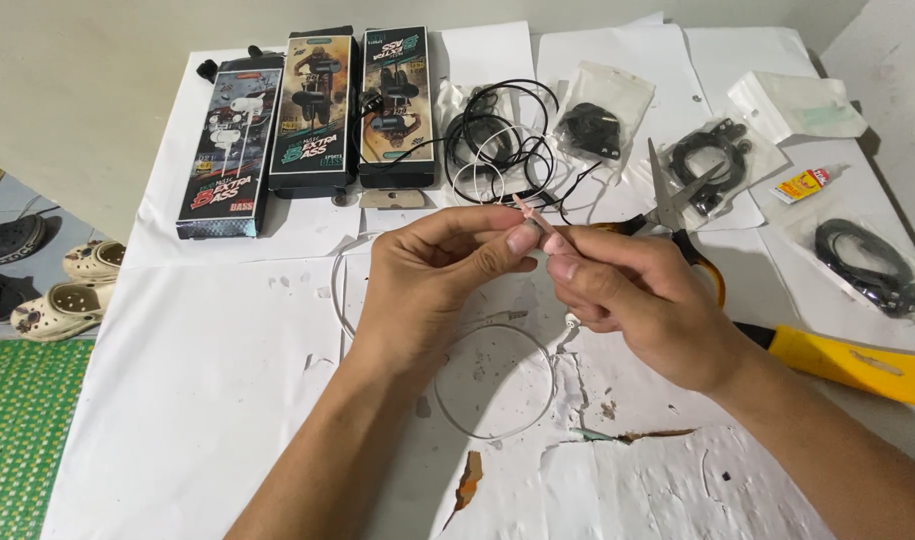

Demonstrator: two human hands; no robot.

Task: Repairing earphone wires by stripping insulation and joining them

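- Left hand [432, 285] and right hand [627, 300] both pinch the white cable [497, 430] end between fingertips.
- The cable loops below the hands, over torn paper [227, 400].
- Scissors [677, 205] lie just behind.

White, black and yellow on our table

We saw a white cable [497, 380], black coiled cords [502, 140], three black boxes [312, 110] with coloured prints, scissors [677, 215] with orange-black handles, a yellow cutter [857, 365], green patterned mat [22, 420] at left.
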